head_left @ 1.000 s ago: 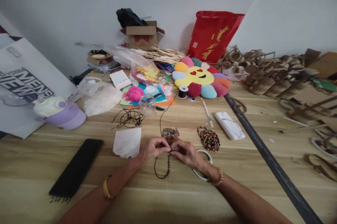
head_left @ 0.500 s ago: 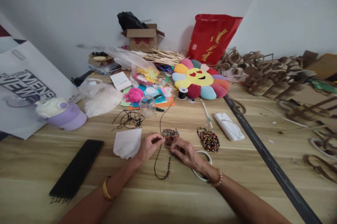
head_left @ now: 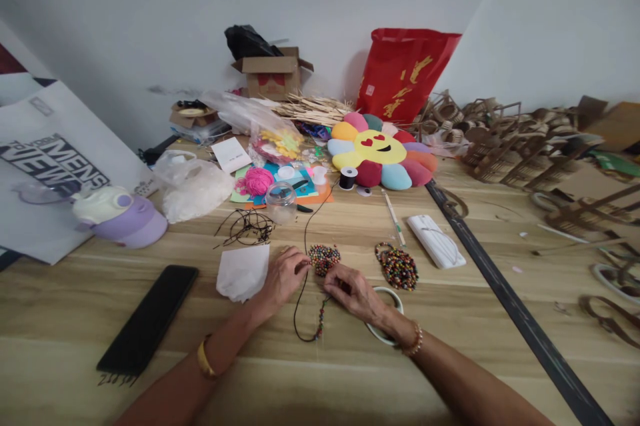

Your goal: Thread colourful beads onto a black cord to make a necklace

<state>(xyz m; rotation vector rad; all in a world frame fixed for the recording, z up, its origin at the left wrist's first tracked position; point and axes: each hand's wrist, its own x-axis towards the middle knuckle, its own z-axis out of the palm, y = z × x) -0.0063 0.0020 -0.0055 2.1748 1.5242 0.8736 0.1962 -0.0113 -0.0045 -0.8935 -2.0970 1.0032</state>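
A loose pile of small multicoloured beads (head_left: pixel 325 258) lies between my hands. My left hand (head_left: pixel 286 274) is closed in a pinch at the pile's left edge; whatever is between its fingertips is too small to make out. My right hand (head_left: pixel 354 291) pinches the end of a black cord (head_left: pixel 296 321) just below the pile. Several strung beads (head_left: pixel 321 323) hang on that cord, which loops on the table and runs up toward a black thread spool (head_left: pixel 348 177). Under my right wrist lies a white ring-shaped roll (head_left: pixel 397 299), partly covered.
Strung beads (head_left: pixel 397 267) are coiled at right, near a white power bank (head_left: pixel 436 241). At left lie a black phone (head_left: pixel 149 319), white paper (head_left: pixel 243 273) and tangled black cords (head_left: pixel 247 226). A glass jar (head_left: pixel 281 203) and flower cushion (head_left: pixel 383 149) stand farther back.
My left hand has turned, bringing its back more into view, its fingertips still by the beads. My right hand keeps its pinch almost unmoved. The whole view has shifted very slightly.
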